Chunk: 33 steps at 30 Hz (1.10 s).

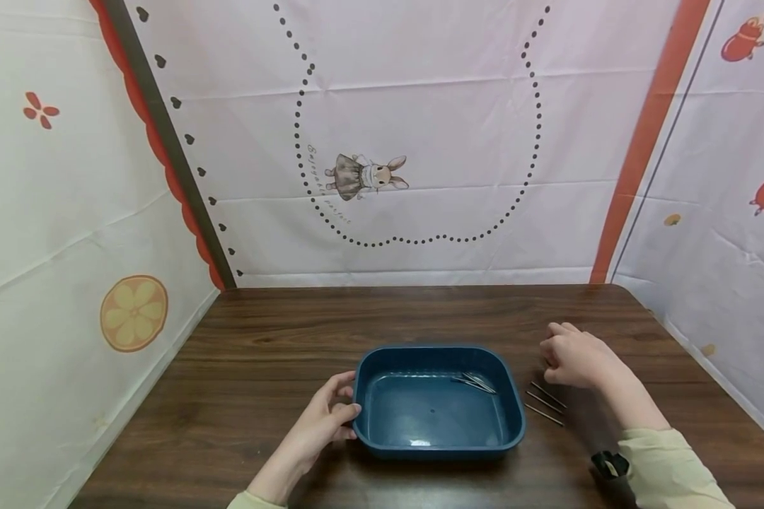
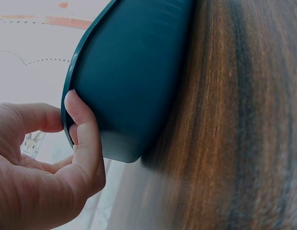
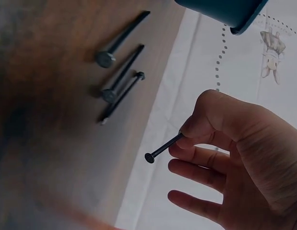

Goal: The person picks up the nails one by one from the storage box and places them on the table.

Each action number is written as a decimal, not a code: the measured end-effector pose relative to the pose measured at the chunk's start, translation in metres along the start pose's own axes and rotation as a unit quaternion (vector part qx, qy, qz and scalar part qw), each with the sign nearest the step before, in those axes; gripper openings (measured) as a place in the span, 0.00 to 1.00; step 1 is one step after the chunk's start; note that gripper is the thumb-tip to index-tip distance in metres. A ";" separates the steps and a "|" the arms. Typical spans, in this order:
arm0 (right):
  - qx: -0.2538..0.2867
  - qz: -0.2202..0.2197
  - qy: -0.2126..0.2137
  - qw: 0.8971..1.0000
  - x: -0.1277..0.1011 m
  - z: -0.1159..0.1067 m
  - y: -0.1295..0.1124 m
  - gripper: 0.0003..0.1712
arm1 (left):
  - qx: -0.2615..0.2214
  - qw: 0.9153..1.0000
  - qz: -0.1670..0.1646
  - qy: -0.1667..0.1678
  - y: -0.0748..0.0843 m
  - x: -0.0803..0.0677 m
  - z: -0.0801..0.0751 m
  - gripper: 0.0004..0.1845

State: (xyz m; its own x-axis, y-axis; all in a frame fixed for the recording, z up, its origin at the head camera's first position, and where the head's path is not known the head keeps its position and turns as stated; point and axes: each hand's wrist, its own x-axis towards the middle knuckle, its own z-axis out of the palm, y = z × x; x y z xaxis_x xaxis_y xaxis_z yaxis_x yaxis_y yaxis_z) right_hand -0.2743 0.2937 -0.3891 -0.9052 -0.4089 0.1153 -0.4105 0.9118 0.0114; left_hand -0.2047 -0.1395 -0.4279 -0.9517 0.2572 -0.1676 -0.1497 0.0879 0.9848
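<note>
A person's right hand (image 3: pixel 225 158) pinches 1 dark nail (image 3: pixel 162 147) between thumb and forefinger, lifted just right of a blue tray (image 1: pixel 439 452). The left hand (image 1: pixel 327 417) grips the tray's left rim, steadying it. 3 more nails (image 1: pixel 545 403) lie on the table (image 1: pixel 261 332) beside the tray; several already rest in its far right corner. A clean drop likely calls for carrying the nail level over the rim before letting go. The dark wooden table stands boxed in by pale printed cloths, one showing a rabbit (image 1: pixel 364 175).
</note>
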 end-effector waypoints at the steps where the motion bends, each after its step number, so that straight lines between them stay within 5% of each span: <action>1: 0.001 0.001 0.000 1.000 0.000 0.001 0.000 0.18 | 0.000 1.000 0.000 -0.001 0.000 0.000 0.000 0.32; 33: 0.025 0.015 -0.030 0.999 -0.003 0.015 0.002 0.18 | 0.000 1.000 -0.004 0.002 0.000 0.000 0.000 0.33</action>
State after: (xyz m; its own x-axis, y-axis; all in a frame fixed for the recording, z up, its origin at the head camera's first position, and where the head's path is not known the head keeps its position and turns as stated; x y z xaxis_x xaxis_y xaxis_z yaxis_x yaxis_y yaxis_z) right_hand -0.2735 0.2960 -0.4043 -0.9217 -0.3840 0.0543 -0.3863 0.9214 -0.0414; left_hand -0.2048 -0.1399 -0.4284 -0.9514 0.2535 -0.1750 -0.1568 0.0905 0.9835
